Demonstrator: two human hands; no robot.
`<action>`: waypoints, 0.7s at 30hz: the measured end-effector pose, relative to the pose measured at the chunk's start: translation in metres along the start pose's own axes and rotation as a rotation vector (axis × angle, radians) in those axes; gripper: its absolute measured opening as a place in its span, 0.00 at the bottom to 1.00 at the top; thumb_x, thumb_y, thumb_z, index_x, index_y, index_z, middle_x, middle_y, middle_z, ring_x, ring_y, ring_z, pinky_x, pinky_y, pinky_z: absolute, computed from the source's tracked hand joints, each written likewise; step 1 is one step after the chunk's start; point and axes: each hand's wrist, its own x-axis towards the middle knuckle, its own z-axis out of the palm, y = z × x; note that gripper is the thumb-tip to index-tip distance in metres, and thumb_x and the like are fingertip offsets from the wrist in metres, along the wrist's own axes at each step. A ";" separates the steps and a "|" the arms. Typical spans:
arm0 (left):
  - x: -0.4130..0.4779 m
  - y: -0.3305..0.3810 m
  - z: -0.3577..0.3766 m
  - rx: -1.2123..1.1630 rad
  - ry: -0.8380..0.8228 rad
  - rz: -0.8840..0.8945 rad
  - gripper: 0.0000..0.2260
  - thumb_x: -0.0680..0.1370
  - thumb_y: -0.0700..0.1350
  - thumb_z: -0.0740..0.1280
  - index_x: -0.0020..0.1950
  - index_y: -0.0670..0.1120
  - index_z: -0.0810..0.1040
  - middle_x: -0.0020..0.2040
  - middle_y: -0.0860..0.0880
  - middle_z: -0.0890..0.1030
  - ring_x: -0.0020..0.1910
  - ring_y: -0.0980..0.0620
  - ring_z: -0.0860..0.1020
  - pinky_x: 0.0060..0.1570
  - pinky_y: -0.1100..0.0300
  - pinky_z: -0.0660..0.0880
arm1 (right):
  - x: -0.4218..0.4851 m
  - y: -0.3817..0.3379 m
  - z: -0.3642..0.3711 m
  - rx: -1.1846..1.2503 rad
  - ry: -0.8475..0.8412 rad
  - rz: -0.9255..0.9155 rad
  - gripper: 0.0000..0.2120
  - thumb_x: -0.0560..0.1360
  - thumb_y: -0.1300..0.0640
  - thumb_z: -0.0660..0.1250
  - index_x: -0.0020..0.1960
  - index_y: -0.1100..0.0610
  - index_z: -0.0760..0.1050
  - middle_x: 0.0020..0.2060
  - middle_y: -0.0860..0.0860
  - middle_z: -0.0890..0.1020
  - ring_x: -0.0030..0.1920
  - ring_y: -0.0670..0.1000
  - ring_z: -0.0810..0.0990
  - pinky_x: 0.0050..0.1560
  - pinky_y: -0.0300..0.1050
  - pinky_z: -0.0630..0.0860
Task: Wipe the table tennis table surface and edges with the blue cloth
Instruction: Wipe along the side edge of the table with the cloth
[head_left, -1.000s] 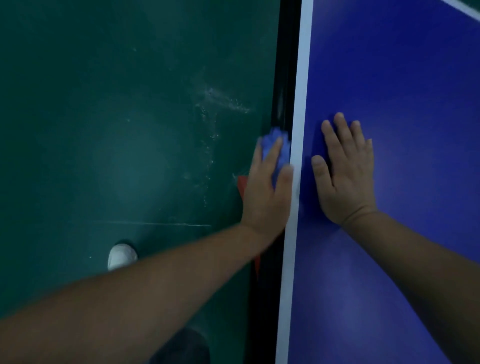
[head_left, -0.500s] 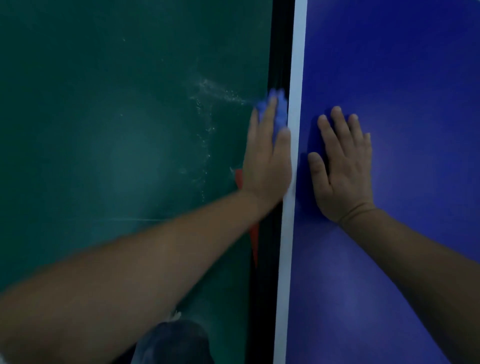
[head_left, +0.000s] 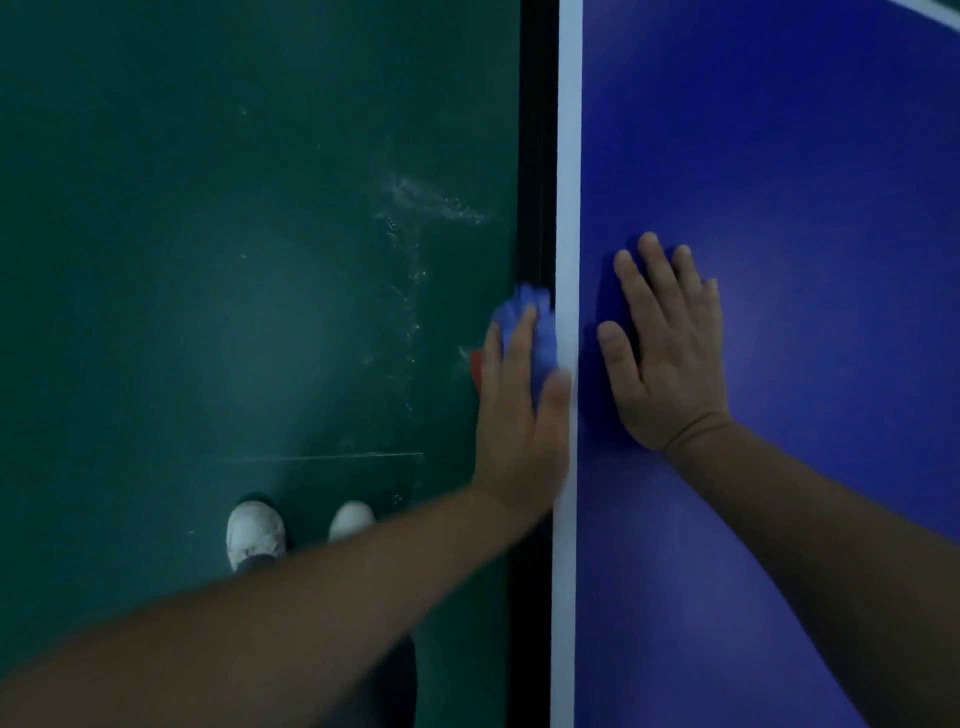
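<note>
I judge this to be the edge step. My left hand (head_left: 519, 421) presses the blue cloth (head_left: 525, 312) against the side rim of the surface (head_left: 779, 156), just outside the white border line (head_left: 569, 156). The fingers (head_left: 514, 343) of that hand lie nearly straight over the cloth while the thumb closes in from the top of the rim. The cloth is pinched between them and held hard to the edge. My right hand (head_left: 670, 364) holds nothing. Its fingers are spread flat on the blue top, just across the white line from my left thumb, and I take it to be bracing me. The next move, as I see it, is a slide along the rim past the fingertips, with the thumb keeping its clamp so the cloth does not roll out. The flat hand would have to shift along to keep me steady. The cloth is a soft, crumpled wad, a paler blue than the top. One bunch pokes out beyond my fingertips and more shows between forefinger and thumb. It is blurred, so I cannot tell whether it is damp or soiled. Outward of my left knuckles lies the green floor (head_left: 208, 260) with whitish scuffs, and a red patch (head_left: 475, 366) I cannot identify peeps from behind the hand.
</note>
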 end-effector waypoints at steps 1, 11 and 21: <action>0.030 0.004 0.000 0.025 0.001 0.004 0.25 0.84 0.47 0.56 0.81 0.54 0.55 0.82 0.54 0.56 0.81 0.54 0.50 0.79 0.58 0.48 | 0.000 0.000 0.000 -0.003 -0.003 0.001 0.29 0.83 0.43 0.48 0.81 0.52 0.55 0.81 0.51 0.55 0.81 0.56 0.48 0.79 0.62 0.45; 0.049 0.015 -0.006 -0.095 0.016 -0.102 0.25 0.82 0.46 0.53 0.81 0.52 0.57 0.82 0.59 0.53 0.81 0.60 0.45 0.74 0.70 0.45 | -0.001 0.000 -0.001 -0.007 -0.015 0.007 0.28 0.83 0.43 0.49 0.81 0.51 0.55 0.81 0.50 0.55 0.81 0.56 0.48 0.78 0.63 0.47; 0.146 0.021 -0.001 0.076 -0.015 0.005 0.26 0.83 0.44 0.52 0.82 0.45 0.55 0.82 0.54 0.54 0.81 0.56 0.47 0.77 0.64 0.43 | 0.095 0.012 -0.020 -0.020 0.068 -0.209 0.24 0.83 0.47 0.59 0.72 0.62 0.71 0.71 0.61 0.71 0.71 0.64 0.70 0.74 0.57 0.63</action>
